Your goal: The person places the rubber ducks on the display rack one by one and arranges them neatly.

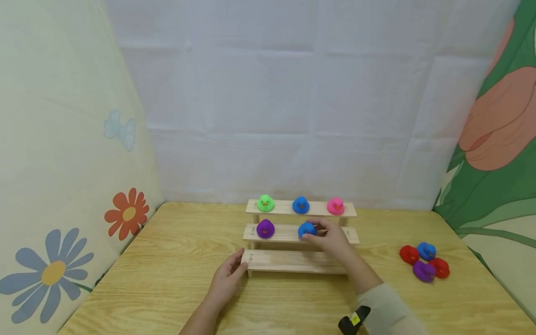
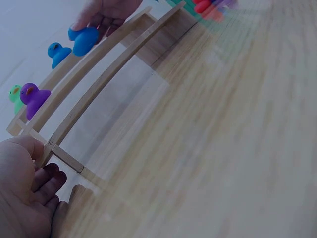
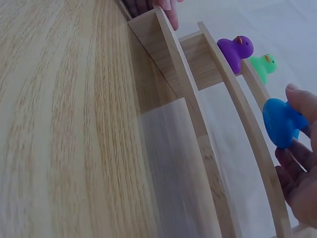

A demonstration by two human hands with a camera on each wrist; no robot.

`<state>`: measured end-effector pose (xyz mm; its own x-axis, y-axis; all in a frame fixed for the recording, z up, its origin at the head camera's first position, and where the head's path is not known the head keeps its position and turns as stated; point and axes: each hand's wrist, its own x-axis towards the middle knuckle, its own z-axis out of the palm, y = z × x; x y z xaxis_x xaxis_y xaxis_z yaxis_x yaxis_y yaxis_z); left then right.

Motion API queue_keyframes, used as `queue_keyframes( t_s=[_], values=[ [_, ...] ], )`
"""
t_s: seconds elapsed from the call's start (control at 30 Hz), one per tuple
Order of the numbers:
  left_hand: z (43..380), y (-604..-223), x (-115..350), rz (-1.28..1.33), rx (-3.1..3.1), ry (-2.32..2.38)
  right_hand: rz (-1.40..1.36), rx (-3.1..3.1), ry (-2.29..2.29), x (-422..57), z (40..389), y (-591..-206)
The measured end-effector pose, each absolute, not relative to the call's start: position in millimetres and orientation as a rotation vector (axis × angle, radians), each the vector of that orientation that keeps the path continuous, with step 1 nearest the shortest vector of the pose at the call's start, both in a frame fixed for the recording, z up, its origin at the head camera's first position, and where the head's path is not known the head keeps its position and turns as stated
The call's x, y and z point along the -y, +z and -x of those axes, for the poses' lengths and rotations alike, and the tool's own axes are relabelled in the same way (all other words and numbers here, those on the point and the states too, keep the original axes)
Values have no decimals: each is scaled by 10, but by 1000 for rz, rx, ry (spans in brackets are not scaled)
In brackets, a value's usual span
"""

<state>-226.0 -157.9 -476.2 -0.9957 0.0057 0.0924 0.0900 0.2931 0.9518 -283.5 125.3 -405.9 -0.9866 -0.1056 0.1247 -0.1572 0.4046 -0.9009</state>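
Note:
My right hand (image 1: 332,237) pinches a blue rubber duck (image 1: 307,230) between thumb and fingers, at the middle of the second tier of a three-tier wooden rack (image 1: 289,261). In the right wrist view that duck (image 3: 278,123) sits tilted close over the tier's edge. At the rack's left end my left hand (image 1: 228,277) holds the corner of the lowest tier, thumb above and fingers curled below in the left wrist view. A purple duck (image 1: 265,229) stands on the second tier's left side. Along the top tier are a green duck (image 1: 265,203), another blue duck (image 1: 300,205) and a pink duck (image 1: 336,206).
On the table (image 1: 167,279) to the right lies a cluster of ducks: a red duck (image 1: 409,254), a blue one (image 1: 426,251), a purple one (image 1: 424,271) and a second red one (image 1: 439,268). A white cloth (image 1: 268,102) hangs behind the rack, with patterned cloths at both sides.

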Motion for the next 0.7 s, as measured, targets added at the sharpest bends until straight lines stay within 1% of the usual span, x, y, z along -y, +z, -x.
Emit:
queue_keyframes(
  t_s=[0.37,0.7],
  values=[
    [2249,-4749,1574,80,2467,-1826,-199,2625,1670,-1121,2835,-4052],
    [2250,-4749,1574,76,2468,-1822,-249,2605,1682,-1069,2824,-4061]
  ],
)
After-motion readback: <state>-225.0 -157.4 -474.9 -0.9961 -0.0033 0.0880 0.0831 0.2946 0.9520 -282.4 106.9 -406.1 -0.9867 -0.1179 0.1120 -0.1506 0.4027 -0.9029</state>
